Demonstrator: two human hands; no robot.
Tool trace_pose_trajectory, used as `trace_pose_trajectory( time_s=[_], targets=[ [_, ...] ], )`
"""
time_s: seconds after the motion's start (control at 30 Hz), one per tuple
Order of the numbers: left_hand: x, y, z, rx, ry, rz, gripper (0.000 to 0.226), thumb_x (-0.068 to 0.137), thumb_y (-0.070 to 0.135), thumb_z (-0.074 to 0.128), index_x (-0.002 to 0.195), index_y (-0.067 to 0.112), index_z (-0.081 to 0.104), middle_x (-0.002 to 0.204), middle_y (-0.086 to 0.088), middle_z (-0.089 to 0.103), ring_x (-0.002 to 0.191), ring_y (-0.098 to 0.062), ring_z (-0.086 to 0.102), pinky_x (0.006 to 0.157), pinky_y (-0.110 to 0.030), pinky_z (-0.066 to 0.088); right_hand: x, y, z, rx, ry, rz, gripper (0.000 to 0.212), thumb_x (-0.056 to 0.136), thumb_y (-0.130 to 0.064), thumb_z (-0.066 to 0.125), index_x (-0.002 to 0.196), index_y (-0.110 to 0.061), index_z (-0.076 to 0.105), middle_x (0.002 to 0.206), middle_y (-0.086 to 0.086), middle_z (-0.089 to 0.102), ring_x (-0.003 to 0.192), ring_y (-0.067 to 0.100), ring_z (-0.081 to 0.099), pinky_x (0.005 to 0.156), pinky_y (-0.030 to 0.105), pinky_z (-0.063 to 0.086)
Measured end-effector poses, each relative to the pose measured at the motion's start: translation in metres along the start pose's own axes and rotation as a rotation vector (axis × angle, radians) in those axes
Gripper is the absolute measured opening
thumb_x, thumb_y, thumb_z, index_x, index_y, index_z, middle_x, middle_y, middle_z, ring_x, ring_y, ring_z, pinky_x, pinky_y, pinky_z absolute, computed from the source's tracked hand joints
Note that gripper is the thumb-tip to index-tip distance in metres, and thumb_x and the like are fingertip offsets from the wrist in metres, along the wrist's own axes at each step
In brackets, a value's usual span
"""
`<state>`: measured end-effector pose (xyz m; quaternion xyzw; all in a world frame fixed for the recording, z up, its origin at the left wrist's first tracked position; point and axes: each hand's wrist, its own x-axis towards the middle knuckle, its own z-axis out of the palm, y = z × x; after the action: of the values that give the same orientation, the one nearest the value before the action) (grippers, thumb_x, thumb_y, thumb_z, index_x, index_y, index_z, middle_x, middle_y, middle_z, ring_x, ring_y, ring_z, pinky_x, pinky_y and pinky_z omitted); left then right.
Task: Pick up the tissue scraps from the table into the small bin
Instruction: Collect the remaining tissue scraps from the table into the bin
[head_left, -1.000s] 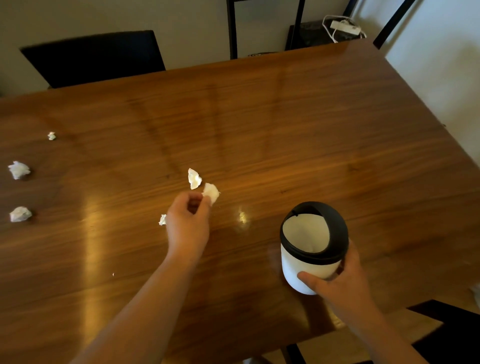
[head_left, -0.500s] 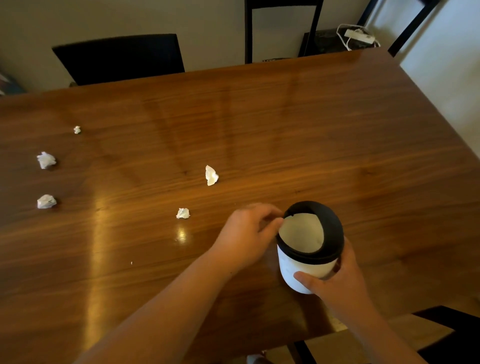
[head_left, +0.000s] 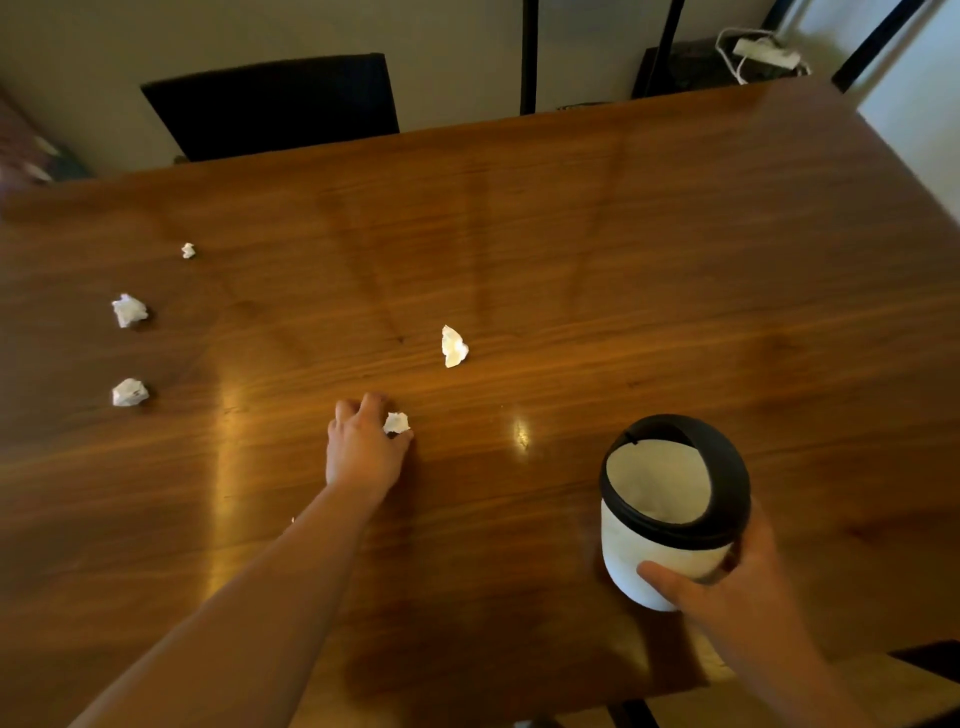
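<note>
Two hands: left (head_left: 363, 447) pinching a tissue scrap (head_left: 396, 422), right (head_left: 727, 597) gripping the bin (head_left: 670, 519).

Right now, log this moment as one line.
left hand: fingers closing on tissue scrap | right hand: holding small bin | four scraps loose on table

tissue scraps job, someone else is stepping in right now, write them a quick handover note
Left hand: down on the table, fingers closing around a small scrap; not lifted yet.
Right hand: holding the small bin by its lower side, near the table's front edge; its opening faces up.
Scraps on the table: the one at the left hand, a larger scrap just beyond it, and three at far left.
Done: cannot tell what is in the bin.
Left: lift this scrap into the bin, then collect the other four.
</note>
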<state>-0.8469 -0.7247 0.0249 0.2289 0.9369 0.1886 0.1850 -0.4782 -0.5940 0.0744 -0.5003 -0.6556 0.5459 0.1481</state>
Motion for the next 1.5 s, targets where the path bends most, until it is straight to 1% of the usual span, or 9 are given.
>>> trace_pose_trajectory(
  time_s=[0.27,0.4,0.6,0.83,0.9,1.0,1.2,1.27,1.5],
  targets=[
    [-0.005,0.001,0.013,-0.051,0.006,0.053,0.020,0.091,0.023,0.067,0.111,0.020,0.068,0.101,0.002,0.065,0.084,-0.012,0.056,0.069,-0.025,0.046,-0.003,-0.005,-0.002,0.009,0.005,-0.025,0.122,0.032,-0.065,0.088,0.140,-0.053,0.032,0.111,-0.047,0.050,0.102,-0.019,0.054,0.068,0.006,0.050],
    [-0.024,0.006,0.008,-0.291,-0.045,-0.051,0.015,0.090,0.030,0.069,0.105,0.029,0.069,0.098,0.008,0.068,0.074,-0.005,0.061,0.052,-0.018,0.045,-0.008,-0.011,0.002,0.008,0.020,-0.034,0.107,0.034,-0.064,0.088,0.125,-0.070,0.033,0.110,-0.048,0.050,0.100,-0.023,0.053,0.065,0.002,0.049],
    [-0.069,0.054,-0.032,-0.616,-0.022,0.138,0.015,0.087,0.033,0.073,0.089,0.047,0.067,0.088,0.015,0.072,0.083,-0.003,0.068,0.057,-0.015,0.052,-0.014,-0.015,0.005,-0.006,0.024,-0.049,0.104,0.038,-0.055,0.091,0.116,-0.083,0.027,0.112,-0.050,0.048,0.104,-0.019,0.052,0.067,0.007,0.049],
    [-0.111,0.133,-0.088,-0.958,0.215,0.370,0.015,0.088,0.028,0.073,0.097,0.040,0.070,0.088,0.012,0.072,0.075,0.001,0.066,0.062,-0.009,0.050,-0.013,-0.022,0.007,-0.018,0.032,-0.108,0.102,0.043,-0.052,0.091,0.123,-0.073,0.032,0.119,-0.039,0.053,0.109,-0.011,0.055,0.075,0.015,0.053],
    [-0.127,0.152,-0.074,-0.806,-0.001,0.462,0.018,0.088,0.031,0.072,0.103,0.039,0.067,0.095,0.014,0.070,0.080,0.003,0.063,0.067,-0.012,0.051,-0.011,-0.025,0.007,0.001,0.041,-0.121,0.102,0.043,-0.051,0.091,0.125,-0.070,0.034,0.119,-0.038,0.054,0.109,-0.011,0.055,0.074,0.013,0.053],
    [-0.142,0.159,-0.044,-0.316,-0.304,0.636,0.044,0.088,0.042,0.068,0.130,0.038,0.056,0.132,0.021,0.054,0.114,0.009,0.047,0.099,-0.019,0.041,-0.007,-0.028,0.005,0.014,0.063,-0.118,0.100,0.043,-0.054,0.091,0.123,-0.073,0.034,0.119,-0.040,0.053,0.109,-0.012,0.054,0.076,0.015,0.051],
    [-0.108,0.135,-0.019,-0.378,-0.245,0.357,0.035,0.089,0.044,0.064,0.123,0.035,0.059,0.116,0.017,0.061,0.101,0.000,0.059,0.088,-0.029,0.056,0.000,-0.018,-0.005,0.025,0.063,-0.066,0.115,0.036,-0.064,0.091,0.137,-0.057,0.035,0.125,-0.032,0.053,0.115,-0.003,0.054,0.079,0.019,0.051],
    [-0.079,0.126,-0.007,-0.343,-0.173,0.291,0.034,0.090,0.042,0.065,0.122,0.031,0.061,0.113,0.016,0.061,0.100,-0.001,0.059,0.087,-0.029,0.056,0.002,-0.015,-0.009,0.034,0.068,-0.056,0.111,0.034,-0.068,0.089,0.130,-0.068,0.033,0.120,-0.040,0.051,0.111,-0.012,0.053,0.080,0.020,0.050],
    [0.034,0.105,0.022,-0.029,0.025,0.210,0.055,0.090,0.025,0.066,0.141,0.021,0.045,0.141,-0.007,0.047,0.129,-0.029,0.044,0.101,-0.039,0.044,0.010,-0.001,-0.025,0.033,0.070,-0.002,0.119,0.020,-0.069,0.091,0.126,-0.069,0.036,0.114,-0.042,0.052,0.102,-0.020,0.053,0.082,0.027,0.051]
  ],
)
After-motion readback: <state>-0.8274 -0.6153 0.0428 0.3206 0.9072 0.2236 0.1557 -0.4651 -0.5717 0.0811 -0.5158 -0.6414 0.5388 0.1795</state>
